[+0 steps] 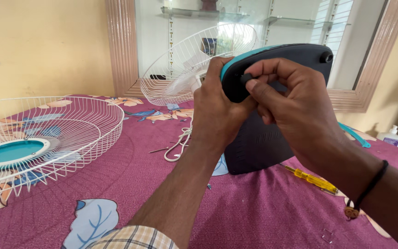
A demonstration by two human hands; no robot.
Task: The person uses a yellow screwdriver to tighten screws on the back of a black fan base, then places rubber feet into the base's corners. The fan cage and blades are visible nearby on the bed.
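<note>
Here the fingers [260, 82] of the right hand [295, 110] are pinched closed on a small black knob [246, 78] set in the upper end of a dark grey fan base [272, 133] with a teal rim. The left hand [217, 113] is wrapped around the near side of that same end, its fingers closed on the housing and its thumb hidden behind it. The base stands tilted up on edge, its lower end resting on the cloth near the middle of the bench [263, 216], its top leaning toward the far edge. Both forearms come up from the near edge; the right wrist carries a black cord bracelet [369, 189], and a checked sleeve [134, 238] shows at the left elbow.

Just beside the base, toward the right edge, a yellow-handled screwdriver [314, 180] lies on the cloth. A white cord [179, 144] trails on the far side of the left hand. One white wire fan guard [194, 64] stands tilted behind the hands near the far edge, and another with a teal centre [42, 138] lies flat at the left edge. The bench is covered in a maroon floral cloth. Behind it are a yellow wall [42, 41], a pink-framed mirror [120, 41], and a white pump bottle [391, 136] at the far right corner.
</note>
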